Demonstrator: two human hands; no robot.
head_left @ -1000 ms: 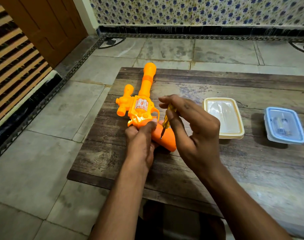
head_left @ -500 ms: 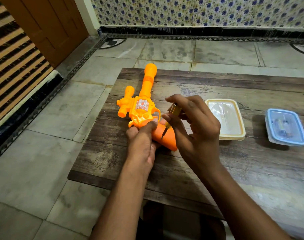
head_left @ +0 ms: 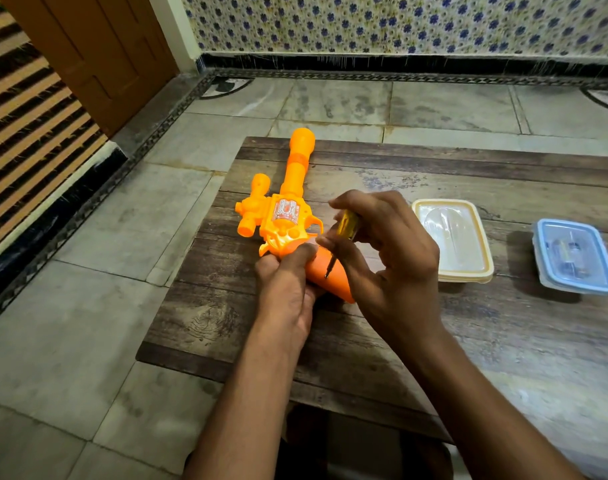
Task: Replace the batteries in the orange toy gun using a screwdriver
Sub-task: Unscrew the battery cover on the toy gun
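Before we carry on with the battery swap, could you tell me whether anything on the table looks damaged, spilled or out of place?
Nothing stands out: the orange plastic toy gun lies intact on the worn wooden table, both lidded containers sit shut.

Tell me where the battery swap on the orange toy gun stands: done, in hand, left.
Done: nothing visible; no battery cover is off and no loose batteries show on the table. In hand: the left hand steadies the orange toy gun by its grip, while the right hand holds the yellow-handled screwdriver, tip on the grip. Left: open it, swap batteries, close it.
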